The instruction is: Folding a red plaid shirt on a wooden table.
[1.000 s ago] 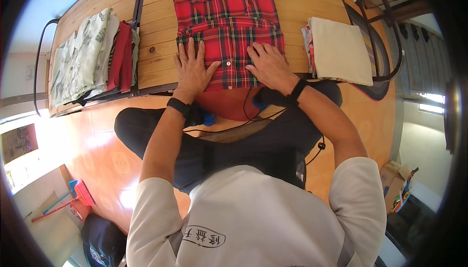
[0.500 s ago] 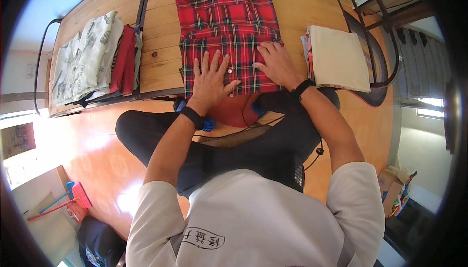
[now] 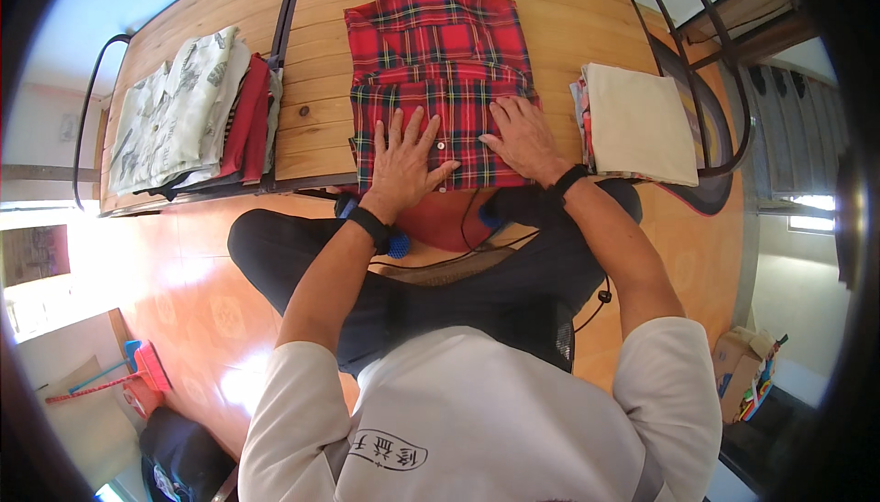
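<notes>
A red plaid shirt (image 3: pixel 440 44) lies partly folded on the wooden table, its collar at the far end and its lower part turned up over the body. Flat on the near part rests my left hand (image 3: pixel 401 158), fingers spread, left of a small white button. My right hand (image 3: pixel 527 135) lies with its palm on the shirt's right near side, fingers stretched toward the far end and thumb pointing left. Neither hand grips the cloth. Both wrists wear black bands.
A pile of folded clothes (image 3: pixel 183 117), pale printed and red, sits at the table's left. To the right is another folded stack with a cream cloth (image 3: pixel 642 121) on top. A black metal frame (image 3: pixel 706 71) rises at the right edge. Bare wood (image 3: pixel 316 62) shows left of the shirt.
The whole view has shifted slightly, so the table and shirt appear a little lower and further right. Both hands stay flat on the shirt in nearly the same places.
</notes>
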{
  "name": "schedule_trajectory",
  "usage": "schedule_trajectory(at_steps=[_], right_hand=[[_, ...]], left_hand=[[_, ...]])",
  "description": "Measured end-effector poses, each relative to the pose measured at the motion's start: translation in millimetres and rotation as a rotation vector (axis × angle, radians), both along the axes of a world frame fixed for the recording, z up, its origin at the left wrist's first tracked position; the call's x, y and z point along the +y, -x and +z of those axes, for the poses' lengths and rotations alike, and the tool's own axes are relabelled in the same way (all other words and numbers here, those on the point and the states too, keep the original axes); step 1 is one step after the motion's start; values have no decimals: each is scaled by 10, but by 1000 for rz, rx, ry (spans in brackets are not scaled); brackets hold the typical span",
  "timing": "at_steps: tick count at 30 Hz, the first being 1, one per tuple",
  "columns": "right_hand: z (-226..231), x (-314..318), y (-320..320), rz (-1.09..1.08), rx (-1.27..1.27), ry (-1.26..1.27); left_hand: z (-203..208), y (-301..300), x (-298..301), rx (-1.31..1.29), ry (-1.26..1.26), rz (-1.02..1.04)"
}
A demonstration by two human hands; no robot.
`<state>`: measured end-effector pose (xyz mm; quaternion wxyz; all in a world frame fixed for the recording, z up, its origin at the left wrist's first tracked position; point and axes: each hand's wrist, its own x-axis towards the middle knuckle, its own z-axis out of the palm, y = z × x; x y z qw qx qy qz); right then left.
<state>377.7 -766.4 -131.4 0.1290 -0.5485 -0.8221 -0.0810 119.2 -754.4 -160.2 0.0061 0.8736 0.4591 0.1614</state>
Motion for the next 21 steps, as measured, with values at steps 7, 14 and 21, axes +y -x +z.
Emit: schedule_trajectory(at_steps=[7, 14, 21], right_hand=[[83, 24, -73, 1, 21, 47], [473, 404, -449, 52, 206, 128], [1009, 1017, -812, -3, 421, 274]], left_hand=[[27, -59, 56, -44, 84, -31], [819, -44, 708, -496, 364, 1], [1183, 656, 1898, -610, 509, 33]])
